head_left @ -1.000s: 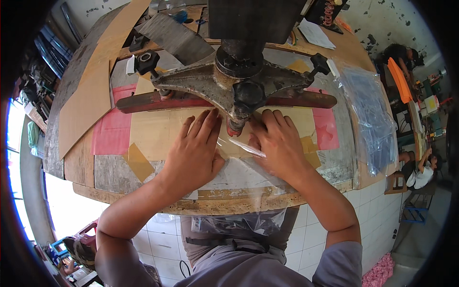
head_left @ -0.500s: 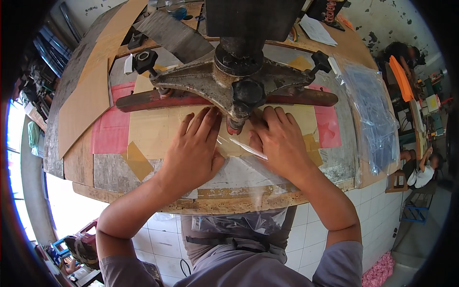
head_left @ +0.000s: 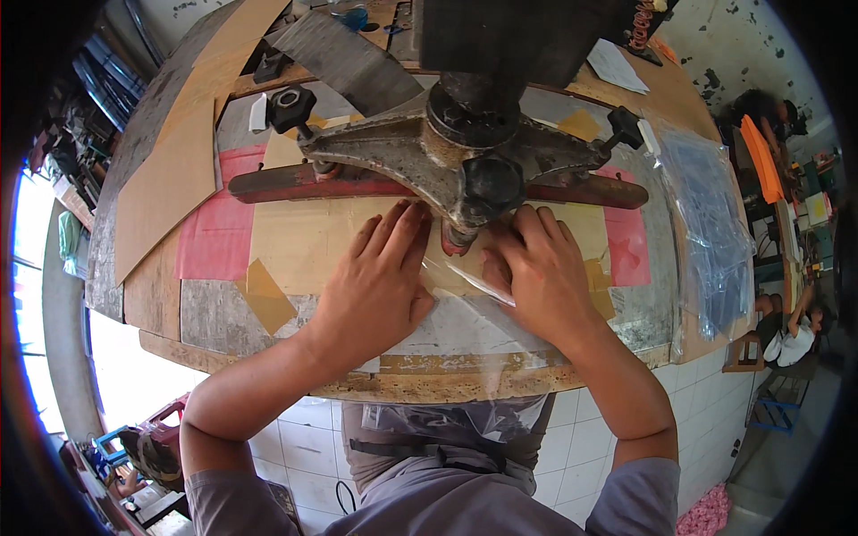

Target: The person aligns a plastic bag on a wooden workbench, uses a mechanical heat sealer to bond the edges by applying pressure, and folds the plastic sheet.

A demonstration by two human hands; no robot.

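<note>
My left hand (head_left: 374,284) lies palm down with its fingers stretched forward, the tips just under the near edge of a long press bar (head_left: 585,188) with red on its face. Opposite it, my right hand (head_left: 550,281) rests with slightly bent fingers, its thumb apart from the index finger. Beneath and between the hands is a clear plastic sheet (head_left: 487,344), creased near my right thumb and hanging over the table's front edge. It lies over a yellowish sheet (head_left: 295,234). A metal bracket (head_left: 375,147) with a black knob (head_left: 491,185) stands above; the fingertips' contact is partly hidden.
Pink sheets (head_left: 213,255) and tan tape (head_left: 266,299) lie on the worn table. A stack of clear plastic bags (head_left: 706,232) is at the right and tan board (head_left: 165,205) at the left. A seated person (head_left: 795,338) is at far right.
The view has shifted slightly, so the press and table appear farther right. Both hands keep nearly the same pose and place beside the bar.
</note>
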